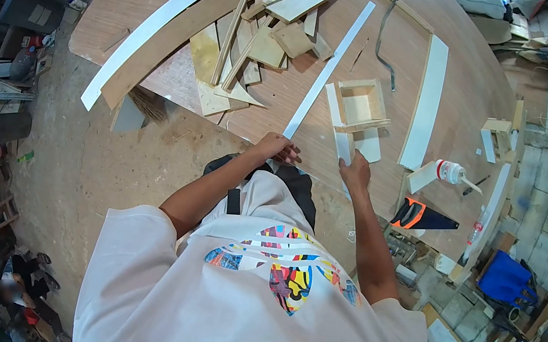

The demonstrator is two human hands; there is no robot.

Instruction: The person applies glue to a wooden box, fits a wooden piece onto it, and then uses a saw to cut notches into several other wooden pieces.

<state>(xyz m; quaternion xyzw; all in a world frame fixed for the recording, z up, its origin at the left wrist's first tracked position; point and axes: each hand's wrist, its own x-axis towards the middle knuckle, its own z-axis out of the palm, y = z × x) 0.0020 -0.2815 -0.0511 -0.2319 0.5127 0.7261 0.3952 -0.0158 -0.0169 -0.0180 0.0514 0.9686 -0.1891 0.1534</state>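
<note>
My right hand (356, 172) is closed on the near end of a short white-faced wooden strip (338, 125) at the table's front edge. Against that strip lies a small open wooden box (358, 107), its pale inside facing up. A white piece (369, 145) sticks out below the box, close to my right fingers. My left hand (276, 148) is at the table edge with loosely bent fingers apart and nothing visible in them. Just beyond it is the near end of a long narrow white strip (330, 67) lying on the table.
Wood offcuts (267, 45) and long curved boards (191, 17) cover the table's left side. To the right are a white-faced board (427, 103), a glue bottle (449, 173), a handsaw (425, 217) and a clear plastic bottle (474, 233). A dark bent strip (383, 36) lies farther back.
</note>
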